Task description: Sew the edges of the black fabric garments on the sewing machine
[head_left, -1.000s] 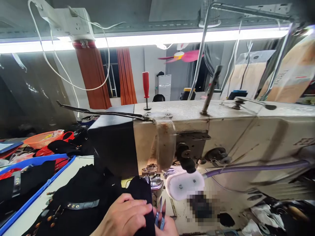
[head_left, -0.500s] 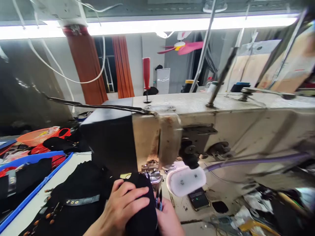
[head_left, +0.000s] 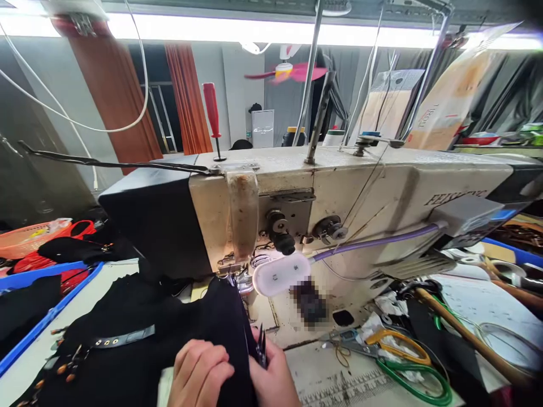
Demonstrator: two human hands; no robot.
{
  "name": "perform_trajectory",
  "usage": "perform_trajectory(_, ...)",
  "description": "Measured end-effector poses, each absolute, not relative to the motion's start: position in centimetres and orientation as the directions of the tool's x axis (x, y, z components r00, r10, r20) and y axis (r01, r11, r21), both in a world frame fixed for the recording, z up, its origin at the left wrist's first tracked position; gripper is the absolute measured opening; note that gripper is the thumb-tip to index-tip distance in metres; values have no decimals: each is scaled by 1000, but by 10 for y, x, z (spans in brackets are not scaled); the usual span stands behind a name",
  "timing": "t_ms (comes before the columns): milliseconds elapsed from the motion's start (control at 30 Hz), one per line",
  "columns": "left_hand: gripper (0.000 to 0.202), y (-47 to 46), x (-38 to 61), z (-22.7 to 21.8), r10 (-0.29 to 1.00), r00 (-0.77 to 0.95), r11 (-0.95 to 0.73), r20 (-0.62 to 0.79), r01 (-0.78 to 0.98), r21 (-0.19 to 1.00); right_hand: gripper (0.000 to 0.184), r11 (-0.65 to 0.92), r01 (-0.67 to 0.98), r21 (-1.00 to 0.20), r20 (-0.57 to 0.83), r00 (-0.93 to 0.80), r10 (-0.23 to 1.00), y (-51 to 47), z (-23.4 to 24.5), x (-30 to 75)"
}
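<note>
Black fabric (head_left: 220,322) runs from the table on the left up to the needle area of a white sewing machine (head_left: 373,186). My left hand (head_left: 199,370) is closed on the near part of this fabric, with its fingers curled over it. Close to its right side, my right hand (head_left: 275,373) grips a pair of dark thread snips (head_left: 261,346), their points upward. The right fingers also lie against the fabric's edge; whether they pinch it is hidden. A lit white lamp (head_left: 282,274) hangs just above and right of the presser foot.
Orange-handled scissors (head_left: 399,346) and green-handled scissors (head_left: 416,381) lie to the right, beside a printed ruler (head_left: 348,390). A blue tray (head_left: 38,333) stands at far left. A red screwdriver (head_left: 211,110) stands upright on the machine head.
Both hands have drawn down and toward me, away from the needle area, pulling the fabric along. The left fingers have curled in. My view has turned right.
</note>
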State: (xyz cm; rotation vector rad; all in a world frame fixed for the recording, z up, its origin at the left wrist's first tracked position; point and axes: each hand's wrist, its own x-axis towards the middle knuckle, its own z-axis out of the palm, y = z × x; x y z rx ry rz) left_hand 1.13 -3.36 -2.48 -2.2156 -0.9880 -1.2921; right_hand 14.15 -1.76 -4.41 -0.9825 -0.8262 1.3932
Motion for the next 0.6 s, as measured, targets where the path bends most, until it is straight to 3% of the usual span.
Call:
perform_trajectory(133,31,-37,16,-26,439,246,-651,864,750,117,35,-113,-396,-911,-189,160,969,-33,-53,150)
perform_trajectory(433,40,-45,21,-29,409,242,-662,880,742,104,48,-67,-436,-897,-192,249,949,-46,-38,145)
perform_trajectory(600,26,-44,20,-27,397,258,-642,881,764,65,43,-39,-386,-922,-147,253,956,-47,-27,142)
